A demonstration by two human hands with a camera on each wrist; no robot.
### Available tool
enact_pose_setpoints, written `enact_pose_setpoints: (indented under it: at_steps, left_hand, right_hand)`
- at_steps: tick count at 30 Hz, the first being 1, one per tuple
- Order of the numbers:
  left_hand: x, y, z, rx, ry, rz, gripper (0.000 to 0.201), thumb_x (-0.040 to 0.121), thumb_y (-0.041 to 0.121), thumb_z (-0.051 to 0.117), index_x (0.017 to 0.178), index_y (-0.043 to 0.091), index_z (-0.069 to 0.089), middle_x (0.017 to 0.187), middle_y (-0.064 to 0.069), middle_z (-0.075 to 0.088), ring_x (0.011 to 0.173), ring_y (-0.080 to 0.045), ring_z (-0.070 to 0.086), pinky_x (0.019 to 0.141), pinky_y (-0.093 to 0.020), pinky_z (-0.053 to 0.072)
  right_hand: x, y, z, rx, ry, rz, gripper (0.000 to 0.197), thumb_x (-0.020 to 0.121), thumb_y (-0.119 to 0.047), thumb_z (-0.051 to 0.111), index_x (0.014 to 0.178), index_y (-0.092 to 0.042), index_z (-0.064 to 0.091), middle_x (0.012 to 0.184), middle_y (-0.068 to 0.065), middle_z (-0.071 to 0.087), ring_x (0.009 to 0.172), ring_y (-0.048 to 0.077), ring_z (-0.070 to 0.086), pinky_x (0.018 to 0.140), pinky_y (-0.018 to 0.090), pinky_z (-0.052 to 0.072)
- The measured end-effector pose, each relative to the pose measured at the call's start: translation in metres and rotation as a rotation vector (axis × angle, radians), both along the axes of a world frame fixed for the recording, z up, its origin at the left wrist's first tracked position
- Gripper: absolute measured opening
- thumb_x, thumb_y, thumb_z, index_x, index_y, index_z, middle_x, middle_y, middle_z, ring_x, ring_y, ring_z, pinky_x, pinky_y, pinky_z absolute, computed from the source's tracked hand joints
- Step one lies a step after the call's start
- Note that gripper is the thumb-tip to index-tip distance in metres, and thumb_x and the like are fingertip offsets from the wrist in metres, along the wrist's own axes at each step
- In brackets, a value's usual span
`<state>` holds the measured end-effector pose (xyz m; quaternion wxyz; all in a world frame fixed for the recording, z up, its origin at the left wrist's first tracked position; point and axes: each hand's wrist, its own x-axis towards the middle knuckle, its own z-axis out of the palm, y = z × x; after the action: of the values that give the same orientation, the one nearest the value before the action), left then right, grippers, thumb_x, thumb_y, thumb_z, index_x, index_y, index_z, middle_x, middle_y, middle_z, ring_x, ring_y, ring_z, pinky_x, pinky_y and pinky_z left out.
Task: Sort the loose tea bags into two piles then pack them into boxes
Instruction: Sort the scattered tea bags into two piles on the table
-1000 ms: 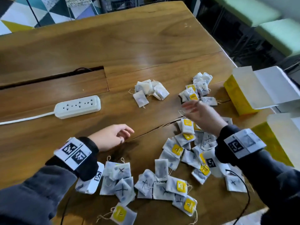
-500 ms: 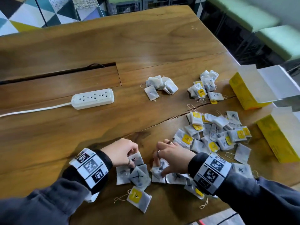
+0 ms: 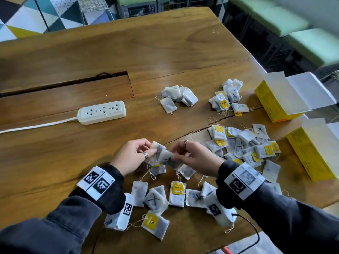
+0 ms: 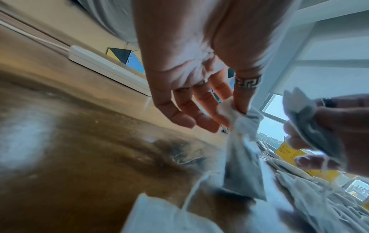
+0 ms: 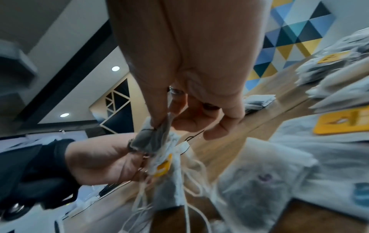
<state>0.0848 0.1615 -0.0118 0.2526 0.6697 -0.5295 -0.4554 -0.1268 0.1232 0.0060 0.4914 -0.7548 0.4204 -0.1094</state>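
Note:
Both hands are raised a little above the wooden table (image 3: pixel 55 158) and meet over a small bunch of tea bags (image 3: pixel 161 156). My left hand (image 3: pixel 135 154) pinches tea bags (image 4: pixel 239 126) that hang down with their strings. My right hand (image 3: pixel 190 154) pinches other tea bags (image 5: pixel 157 138) of the bunch. Loose tea bags (image 3: pixel 244 143) lie scattered right of the hands, and more loose bags (image 3: pixel 156 198) lie below them. Two small sorted piles sit farther back: a plain pile (image 3: pixel 178 97) and a pile marked with X and yellow tags (image 3: pixel 227 98).
Two open yellow boxes stand at the table's right edge, the far box (image 3: pixel 275 99) and the near box (image 3: pixel 311 153). A white power strip (image 3: pixel 101 112) with its cord lies at the left. A cable slot (image 3: pixel 64 85) cuts the tabletop behind it.
Both hands came down onto the near bags, took hold of some and lifted them off the table. They now hold the bunch together in the air.

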Motion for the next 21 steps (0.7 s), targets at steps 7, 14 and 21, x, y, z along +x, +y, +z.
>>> enact_pose_setpoints:
  at_steps: [7,14,21]
  left_hand:
    - [-0.007,-0.003,0.001,0.113,0.204,0.108,0.018,0.089,0.024,0.058,0.079,0.028,0.072,0.085,-0.007,0.07,0.081,-0.023,0.061,0.071,-0.034,0.053]
    - [-0.008,-0.005,0.009,0.126,0.126,0.041,0.024,0.093,0.017,0.051,0.113,0.029,0.058,0.109,0.001,0.063,0.088,-0.01,0.057,0.072,-0.021,0.046]
    - [-0.023,-0.014,0.004,0.132,-0.213,-0.27,0.043,0.076,0.017,0.074,0.115,0.021,0.057,0.106,0.005,0.065,0.097,-0.012,0.06,0.079,-0.023,0.046]
  right_hand:
    - [0.028,-0.005,-0.01,0.083,-0.046,-0.145,0.004,0.087,-0.022,0.062,0.085,-0.02,0.06,0.096,0.004,0.064,0.088,0.013,0.061,0.075,0.019,0.049]
    - [0.025,-0.014,-0.015,0.226,-0.195,-0.37,0.013,0.088,-0.017,0.062,0.078,-0.018,0.054,0.083,0.008,0.059,0.063,0.011,0.058,0.058,0.024,0.054]
    - [0.022,-0.012,-0.017,0.469,-0.41,-0.497,0.01,0.089,-0.008,0.058,0.084,-0.013,0.052,0.085,0.01,0.056,0.075,0.018,0.064,0.064,0.033,0.059]
